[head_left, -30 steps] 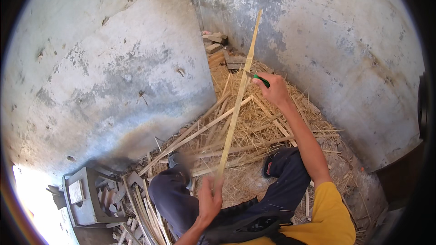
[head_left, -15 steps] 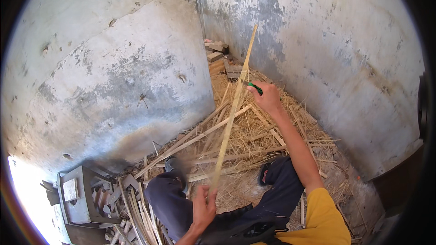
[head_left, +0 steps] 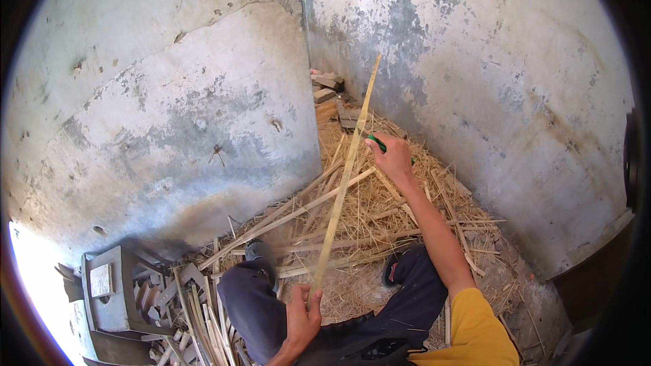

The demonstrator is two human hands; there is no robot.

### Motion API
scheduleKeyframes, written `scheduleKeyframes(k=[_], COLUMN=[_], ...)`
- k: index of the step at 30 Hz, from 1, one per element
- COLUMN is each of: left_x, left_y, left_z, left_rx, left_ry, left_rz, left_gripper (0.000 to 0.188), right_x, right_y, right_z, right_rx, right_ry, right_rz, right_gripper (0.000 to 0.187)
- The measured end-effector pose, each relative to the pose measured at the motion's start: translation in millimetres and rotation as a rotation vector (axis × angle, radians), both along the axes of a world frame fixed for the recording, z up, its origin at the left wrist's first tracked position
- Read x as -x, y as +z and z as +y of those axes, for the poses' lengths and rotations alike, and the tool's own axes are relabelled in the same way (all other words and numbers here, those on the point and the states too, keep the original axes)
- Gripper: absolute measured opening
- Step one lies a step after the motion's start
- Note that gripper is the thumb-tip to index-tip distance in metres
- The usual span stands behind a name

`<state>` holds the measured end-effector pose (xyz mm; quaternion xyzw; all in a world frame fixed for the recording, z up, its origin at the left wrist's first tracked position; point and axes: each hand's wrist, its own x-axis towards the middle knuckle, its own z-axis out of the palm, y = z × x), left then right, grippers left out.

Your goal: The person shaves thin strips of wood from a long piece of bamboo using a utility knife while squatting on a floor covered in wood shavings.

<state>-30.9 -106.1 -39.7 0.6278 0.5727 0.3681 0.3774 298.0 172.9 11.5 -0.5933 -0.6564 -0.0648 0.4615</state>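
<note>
A long, narrow strip of split bamboo (head_left: 344, 196) slants up and away from me, its thin far tip in front of the right wall. Its near end is in my left hand (head_left: 302, 322), which is closed around it above my lap. My right hand (head_left: 393, 158), with the arm stretched out, grips a green-handled knife (head_left: 378, 143) beside the upper part of the strip. Only bits of the green handle show past my fingers. The blade is too small to make out clearly where it meets the strip.
Straw-like shavings (head_left: 380, 203) and loose bamboo strips (head_left: 291, 213) cover the floor between my legs and the corner. Bricks (head_left: 327, 83) lie in that corner. A grey box-like frame (head_left: 112, 291) stands at lower left, beside more strips (head_left: 203, 315). Peeling walls (head_left: 502, 95) close in both sides.
The view has tilted up slightly, so everything sits lower. The strip's far tip has swung a little down and left. Both hands keep their hold, and the near end of the strip is less blurred.
</note>
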Motion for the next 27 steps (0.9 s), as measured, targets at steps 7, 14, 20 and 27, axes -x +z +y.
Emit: scheduleKeyframes(k=[7,14,20,27], left_x=[-0.1,3.0,4.0,14.9], left_y=[-8.3,-1.5,-8.4,-3.5], left_z=[-1.1,-3.1,4.1,32.8], left_rx=[-0.061,-0.045,-0.009,0.195], left_ry=[0.004,0.012,-0.01,-0.202], left_rz=[-0.014,0.015,-0.007,0.132], left_gripper=[0.023,0.02,0.021,0.032], right_x=[-2.0,8.9,5.6,-15.9], right_y=[-5.0,2.4,6.0,29.4], right_z=[7.3,1.9,5.8,-18.3], right_rx=[0.022,0.11,0.224,0.229], right_ry=[-0.04,-0.056,0.01,0.164], right_rz=[0.036,0.048,0.203,0.472], right_gripper=[0.04,0.037,0.043,0.038])
